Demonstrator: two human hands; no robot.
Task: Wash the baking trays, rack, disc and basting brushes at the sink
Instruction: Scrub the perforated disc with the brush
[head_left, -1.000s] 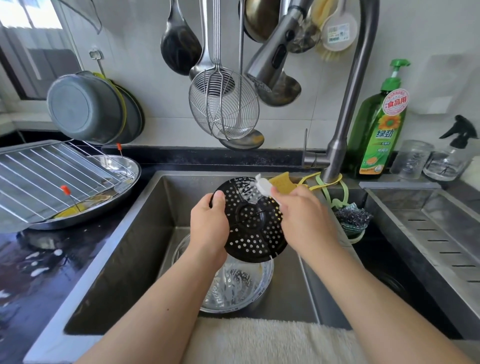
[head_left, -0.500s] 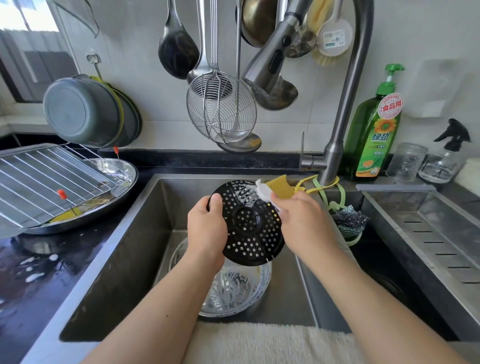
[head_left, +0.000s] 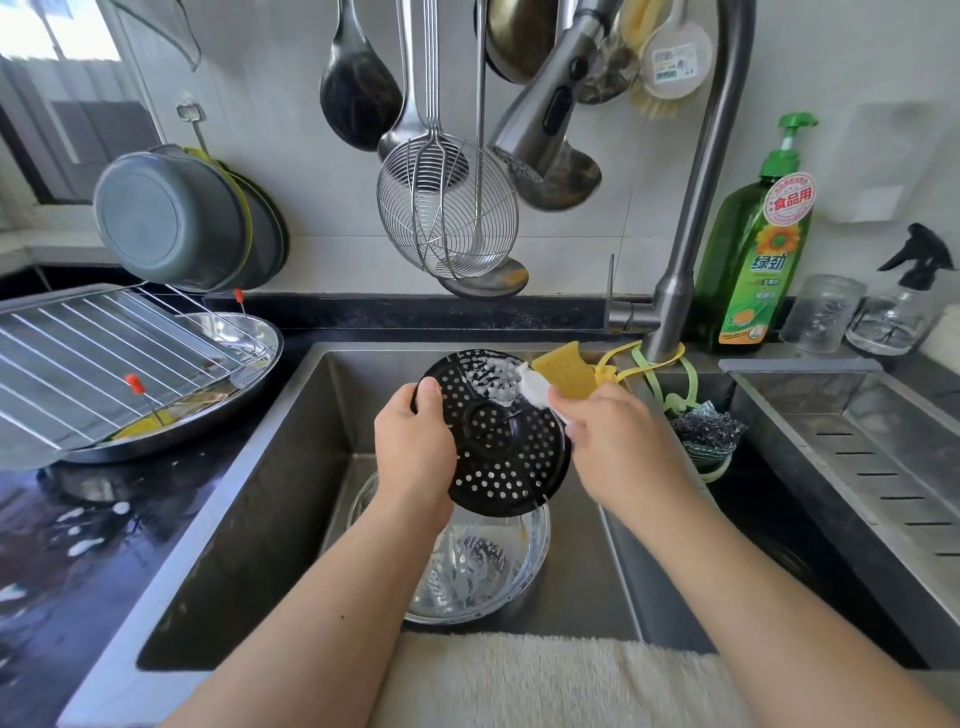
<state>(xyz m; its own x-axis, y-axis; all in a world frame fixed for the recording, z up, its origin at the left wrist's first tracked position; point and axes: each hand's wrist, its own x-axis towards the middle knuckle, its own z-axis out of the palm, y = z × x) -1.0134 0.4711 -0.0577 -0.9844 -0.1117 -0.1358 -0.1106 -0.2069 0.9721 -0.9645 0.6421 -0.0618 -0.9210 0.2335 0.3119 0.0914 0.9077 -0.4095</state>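
Note:
My left hand (head_left: 415, 447) grips the left edge of a black perforated disc (head_left: 498, 441), held tilted over the sink (head_left: 249, 493). My right hand (head_left: 618, 441) holds a yellow sponge (head_left: 563, 371) with white foam against the disc's upper right rim, where suds cling. On the left counter a wire rack (head_left: 88, 353) lies across a round steel tray (head_left: 208, 410). Two red-tipped brush handles (head_left: 134, 383) stick up through the rack.
A glass bowl (head_left: 467, 566) with suds sits in the sink below the disc. The tap (head_left: 691, 218), hanging ladles and a wire skimmer (head_left: 447, 213) are above. Green detergent bottle (head_left: 758, 244), jar and spray bottle stand at right. A steel scourer (head_left: 706, 431) hangs by the drainer basin (head_left: 857, 447). A towel (head_left: 545, 680) lies on the front edge.
My right hand has shifted the sponge a little along the disc's upper rim, and the disc has turned slightly in my left hand.

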